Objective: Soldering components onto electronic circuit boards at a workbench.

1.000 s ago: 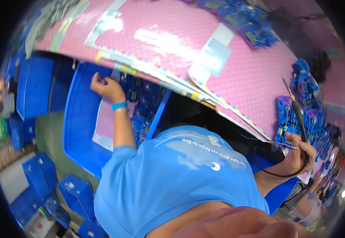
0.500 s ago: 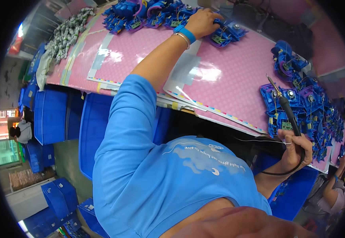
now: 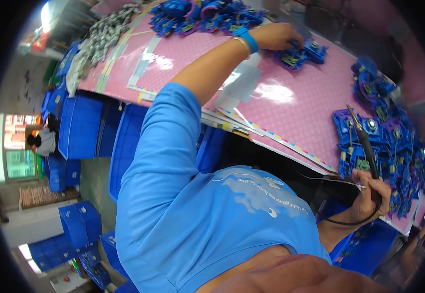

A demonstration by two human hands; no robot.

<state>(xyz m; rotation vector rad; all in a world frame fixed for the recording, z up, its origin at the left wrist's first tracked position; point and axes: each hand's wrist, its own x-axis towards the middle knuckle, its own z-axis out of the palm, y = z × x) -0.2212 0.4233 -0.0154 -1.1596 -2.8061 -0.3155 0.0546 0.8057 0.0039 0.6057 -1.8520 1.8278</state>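
Observation:
My left hand [image 3: 280, 37] reaches across the table to its far side. Its fingers bend down onto a blue plastic housing [image 3: 315, 52] with a green circuit board and purple trim, and appear to grip its near-left edge; the fingertips are partly hidden. In my right hand [image 3: 370, 198] is a soldering iron [image 3: 366, 144], its metal tip pointing up and away, above several more blue housings [image 3: 361, 163] with boards and wires. The iron's black cord loops below that hand. A thin pale wire [image 3: 327, 179] runs to the fingers.
The pink-covered table [image 3: 300, 117] carries a cluster of blue housings [image 3: 188, 24] at the far left and grey wrapped pieces [image 3: 107, 36] beyond. Blue bins [image 3: 78, 129] stand left of and below the table edge. Another person [image 3: 44, 141] is in the background at left.
The view has shifted, so most things sit farther right. My left hand has moved slightly right over the housing. My right hand still holds the soldering iron in nearly the same pose.

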